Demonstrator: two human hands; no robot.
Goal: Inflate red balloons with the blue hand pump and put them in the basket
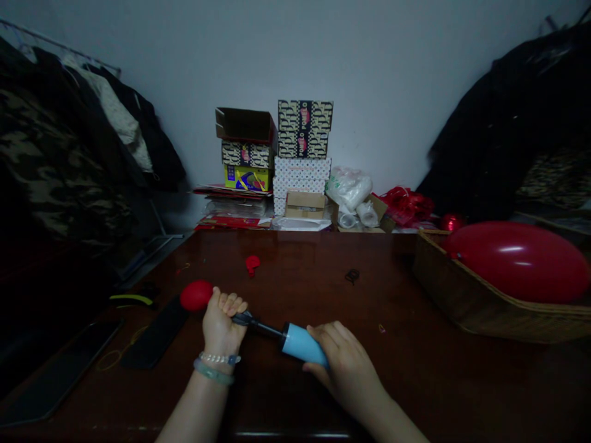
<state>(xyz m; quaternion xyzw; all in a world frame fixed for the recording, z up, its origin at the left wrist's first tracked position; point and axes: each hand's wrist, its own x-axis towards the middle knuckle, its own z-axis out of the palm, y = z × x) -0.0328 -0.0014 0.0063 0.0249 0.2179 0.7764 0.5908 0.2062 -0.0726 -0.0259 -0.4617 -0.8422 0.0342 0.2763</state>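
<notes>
My left hand [222, 325] is closed around the neck of a small, partly inflated red balloon [196, 295], holding it onto the black nozzle of a light blue hand pump [300, 343]. The balloon bulges out to the left of my fist. My right hand [344, 363] is wrapped round the blue barrel of the pump, which lies low over the dark wooden table [300, 271]. A limp red balloon [252, 263] lies flat on the table farther back.
A woven basket [466, 301] at the right holds a large inflated red balloon [519, 261]. Stacked boxes [277, 160], plastic bags and red ribbon line the wall. A phone [60, 375], a black case [157, 335] and a small black clip [352, 275] lie on the table. Clothes hang on both sides.
</notes>
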